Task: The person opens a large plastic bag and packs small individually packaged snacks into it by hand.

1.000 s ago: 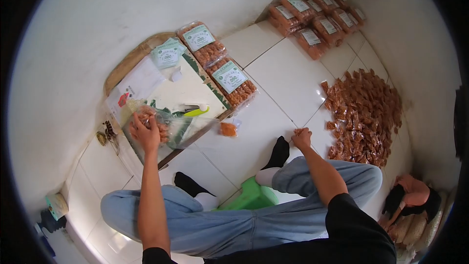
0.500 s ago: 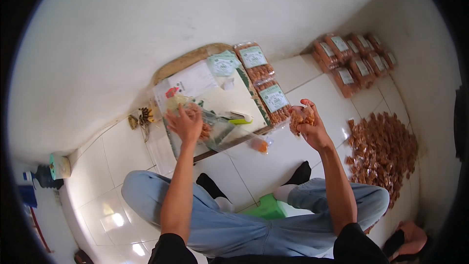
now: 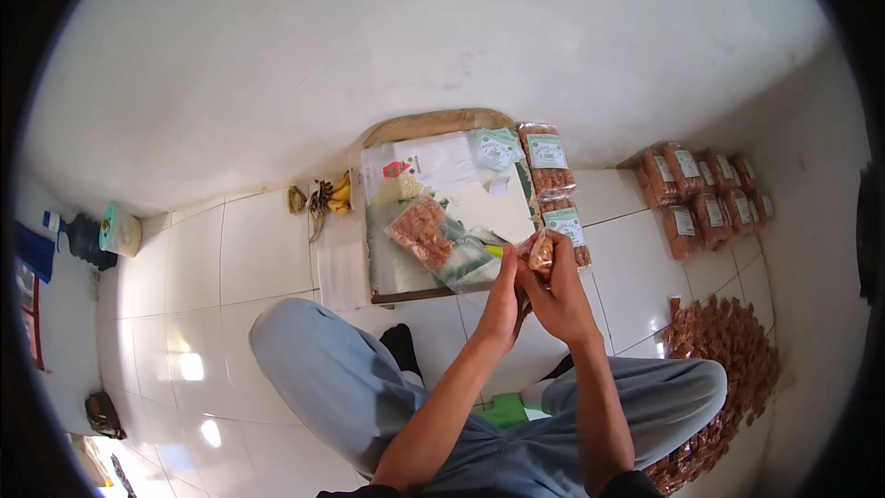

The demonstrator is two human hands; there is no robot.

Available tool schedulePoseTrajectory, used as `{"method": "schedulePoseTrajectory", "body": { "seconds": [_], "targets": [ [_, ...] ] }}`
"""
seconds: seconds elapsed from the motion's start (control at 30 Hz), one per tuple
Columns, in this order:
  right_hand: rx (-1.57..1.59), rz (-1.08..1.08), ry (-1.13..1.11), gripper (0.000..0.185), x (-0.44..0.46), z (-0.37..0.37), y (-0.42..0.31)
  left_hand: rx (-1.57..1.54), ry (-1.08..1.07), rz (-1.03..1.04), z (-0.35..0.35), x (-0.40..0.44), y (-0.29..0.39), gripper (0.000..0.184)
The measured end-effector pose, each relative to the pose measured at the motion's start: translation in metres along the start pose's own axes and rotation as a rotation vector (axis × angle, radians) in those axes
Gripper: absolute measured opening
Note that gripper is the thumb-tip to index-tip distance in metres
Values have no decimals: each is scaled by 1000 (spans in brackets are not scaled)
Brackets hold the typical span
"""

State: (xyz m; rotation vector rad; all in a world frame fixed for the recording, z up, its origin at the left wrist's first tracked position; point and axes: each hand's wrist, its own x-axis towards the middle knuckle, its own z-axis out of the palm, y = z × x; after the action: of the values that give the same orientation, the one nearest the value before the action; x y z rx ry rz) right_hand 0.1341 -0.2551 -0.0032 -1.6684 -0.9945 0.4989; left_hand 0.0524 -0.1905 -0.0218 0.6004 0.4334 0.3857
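My right hand point(image 3: 560, 302) is closed around a bunch of small brown snack packets point(image 3: 542, 256) in clear wrap. My left hand point(image 3: 501, 306) meets it, thumb up and fingers closed against the same bunch; some of its fingers are hidden. Just beyond my hands, on the low table point(image 3: 470, 207), lies a clear plastic bag point(image 3: 475, 263) partly filled with brown packets point(image 3: 422, 232). Part of a green stapler point(image 3: 495, 249) shows behind my left thumb. Printed labels point(image 3: 498, 148) are stacked at the table's far side.
Filled, labelled packs point(image 3: 548, 149) stand along the table's right edge, and more packs point(image 3: 710, 212) are stacked by the wall. A heap of loose packets point(image 3: 724, 360) covers the floor at right. Bananas point(image 3: 340, 194) lie left of the table.
My left hand has left the clear bag and moved right to join my right hand at the packets. The bag now lies on the table. The view has shifted.
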Motion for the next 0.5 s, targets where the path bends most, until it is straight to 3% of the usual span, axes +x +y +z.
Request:
{"method": "schedulePoseTrajectory", "body": {
  "seconds": [0.13, 0.2, 0.27, 0.33, 0.5],
  "targets": [
    [-257, -158, 102, 42, -18, 2, -4, -159, 86, -117, -26, -6, -4, 70],
    [-228, -64, 90, 47, -24, -5, -7, -339, 14, -134, -38, -10, -9, 65],
    [-222, -148, 143, 48, -28, -6, 5, -373, -79, -132, -43, -14, -9, 62],
    [245, 126, 91, 47, -34, -7, 4, -311, -7, -125, -42, -19, -8, 66],
    [635, 191, 137, 47, -43, -20, -1, -218, 26, -106, -38, -21, 0, 64]
  ]
}}
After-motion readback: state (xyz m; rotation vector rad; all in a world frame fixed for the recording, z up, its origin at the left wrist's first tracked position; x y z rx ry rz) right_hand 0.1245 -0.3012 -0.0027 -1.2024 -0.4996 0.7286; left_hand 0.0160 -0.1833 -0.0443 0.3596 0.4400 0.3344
